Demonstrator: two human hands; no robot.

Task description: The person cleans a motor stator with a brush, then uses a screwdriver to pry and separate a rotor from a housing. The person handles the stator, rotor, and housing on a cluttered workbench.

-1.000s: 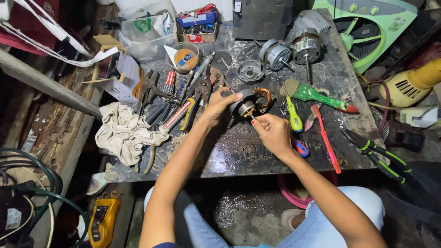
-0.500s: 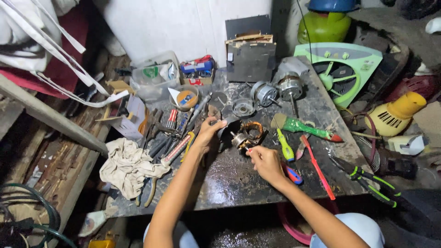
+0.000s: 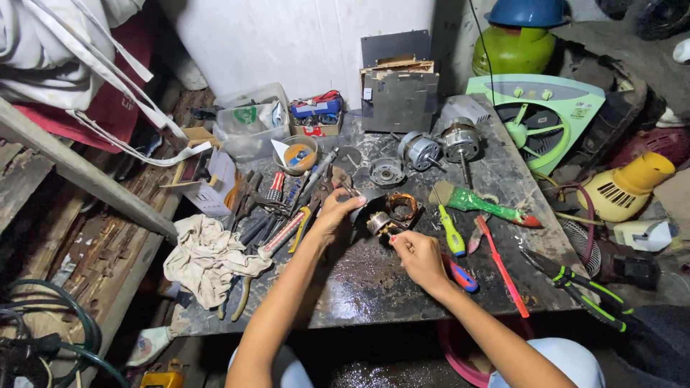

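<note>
Both hands grip one small motor [image 3: 384, 215]: left hand [image 3: 334, 214] closed on its dark housing, right hand [image 3: 415, 253] pinching the near end, held just over the bench [image 3: 359, 280]. Risk: it could slip and drop among the pliers [image 3: 277, 233] left of the grip or screwdrivers [image 3: 453, 233] right of it. Compared with the frames before, hands and motor hold the same pose; the view has tilted up, showing more wall.
</note>
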